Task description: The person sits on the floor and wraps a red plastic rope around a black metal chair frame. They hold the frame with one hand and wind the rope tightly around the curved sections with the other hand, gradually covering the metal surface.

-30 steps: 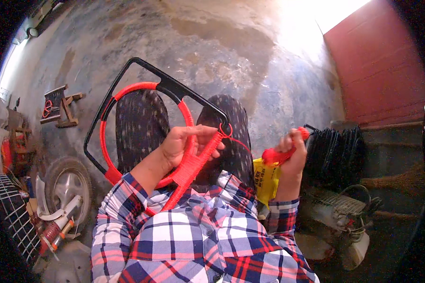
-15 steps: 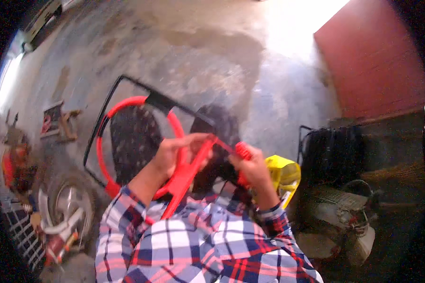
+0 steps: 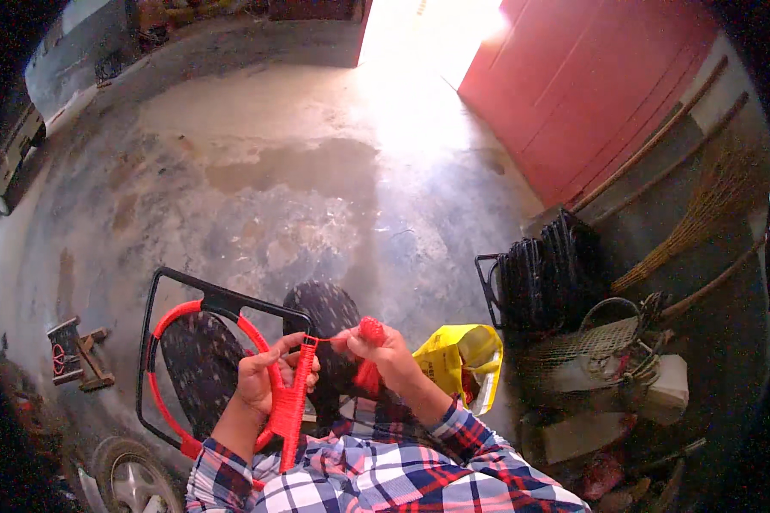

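Across my knees lies a black metal frame (image 3: 257,305) with a round ring (image 3: 156,389) inside it, mostly covered in red. My left hand (image 3: 255,380) is closed around a straight bar (image 3: 291,419) of the frame, tightly wound with red cord; black shows at its far end. A short stretch of red cord (image 3: 329,339) runs from that end to my right hand (image 3: 383,352). My right fingers grip a bundle of red cord (image 3: 371,329), and more red cord hangs below that hand.
An open yellow bag (image 3: 441,355) stands beside my right knee. Several black frames (image 3: 547,269) are stacked at the right, near a broom (image 3: 701,205) and a red door (image 3: 565,103). A wheel (image 3: 133,479) is at lower left; a small wooden stand (image 3: 94,359) sits on the floor.
The view has tilted up and turned right, so hands and frame appear lower. My right hand remains close to the bar's end, with the cord stretched between them.
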`<state>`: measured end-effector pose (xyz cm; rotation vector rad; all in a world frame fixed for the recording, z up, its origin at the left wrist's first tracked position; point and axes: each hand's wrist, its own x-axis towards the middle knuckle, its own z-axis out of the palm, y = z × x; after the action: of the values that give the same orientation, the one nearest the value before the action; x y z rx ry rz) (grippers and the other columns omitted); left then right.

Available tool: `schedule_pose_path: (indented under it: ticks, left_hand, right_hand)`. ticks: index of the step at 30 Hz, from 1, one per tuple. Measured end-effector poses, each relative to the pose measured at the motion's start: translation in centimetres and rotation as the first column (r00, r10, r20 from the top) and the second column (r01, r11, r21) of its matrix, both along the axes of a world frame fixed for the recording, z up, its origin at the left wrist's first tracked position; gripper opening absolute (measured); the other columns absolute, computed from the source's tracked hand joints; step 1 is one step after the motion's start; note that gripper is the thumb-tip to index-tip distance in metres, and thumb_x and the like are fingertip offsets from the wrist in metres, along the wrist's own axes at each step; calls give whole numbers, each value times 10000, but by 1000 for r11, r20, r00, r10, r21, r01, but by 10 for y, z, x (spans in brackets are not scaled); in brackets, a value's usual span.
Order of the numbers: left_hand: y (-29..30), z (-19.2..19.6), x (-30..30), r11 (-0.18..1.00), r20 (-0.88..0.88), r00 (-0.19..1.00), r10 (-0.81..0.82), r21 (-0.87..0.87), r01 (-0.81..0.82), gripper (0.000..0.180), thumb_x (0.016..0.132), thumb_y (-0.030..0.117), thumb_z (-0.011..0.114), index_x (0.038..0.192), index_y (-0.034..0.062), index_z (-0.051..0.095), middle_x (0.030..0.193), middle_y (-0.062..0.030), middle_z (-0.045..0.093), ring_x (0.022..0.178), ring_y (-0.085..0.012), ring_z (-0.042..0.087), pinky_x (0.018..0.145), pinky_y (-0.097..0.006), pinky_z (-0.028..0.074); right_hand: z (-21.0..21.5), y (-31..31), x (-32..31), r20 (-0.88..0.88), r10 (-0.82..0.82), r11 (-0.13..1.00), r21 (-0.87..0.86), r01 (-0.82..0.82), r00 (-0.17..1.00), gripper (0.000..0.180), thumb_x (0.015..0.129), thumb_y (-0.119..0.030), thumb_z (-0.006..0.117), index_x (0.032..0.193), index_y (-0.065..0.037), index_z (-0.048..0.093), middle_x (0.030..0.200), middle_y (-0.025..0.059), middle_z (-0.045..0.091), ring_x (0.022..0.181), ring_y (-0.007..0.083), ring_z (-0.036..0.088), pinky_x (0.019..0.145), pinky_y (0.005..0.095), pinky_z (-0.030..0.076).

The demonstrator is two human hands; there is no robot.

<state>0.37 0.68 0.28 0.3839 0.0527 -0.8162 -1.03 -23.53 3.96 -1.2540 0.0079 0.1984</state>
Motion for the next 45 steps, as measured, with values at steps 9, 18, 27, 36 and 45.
schedule_pose_path:
  ticks: [9,18,27,36,45]
  left_hand:
    - [-2,11,-1,1000,68,998,7,20,-9,655,866,365,601,1424,71,426,1147,-205,586,933,-329,622,822,-428,525]
    - [-1,-3,-1,994,-5,1000,25,-110,-26,470,917,296,560,1310,47,492,1108,-276,597,967,-355,618,848,-445,540]
    - [-4,1,-3,998,-53,998,46,-36,-48,417,925,312,560,1251,56,517,1104,-249,620,970,-356,630,820,-443,547]
    - [-8,1,-3,997,-93,994,62,42,-58,547,999,549,340,1163,69,544,1007,-203,660,844,-331,657,705,-426,548]
    - [-6,6,-3,992,-136,986,96,95,-83,593,996,569,337,1241,67,535,977,-241,654,809,-353,658,716,-437,554]
  right_hand:
    - [-20,27,21,-166,54,783,619,61,985,242,965,-238,560,806,-55,551,828,96,618,844,227,605,818,386,503]
    - [-17,28,24,-290,87,805,584,104,953,263,960,-248,582,779,-94,469,738,32,511,715,190,550,594,324,486]
    - [-16,27,26,-308,35,917,389,92,951,227,941,-200,607,774,-101,488,637,-16,473,566,119,476,531,271,397]
    - [-8,41,28,-263,110,979,196,-59,959,181,908,-164,643,784,-113,520,641,-28,497,541,87,464,510,259,369]
    - [-16,24,26,-272,129,917,399,-10,954,177,911,-156,615,785,-84,514,692,38,554,626,158,545,559,305,440]
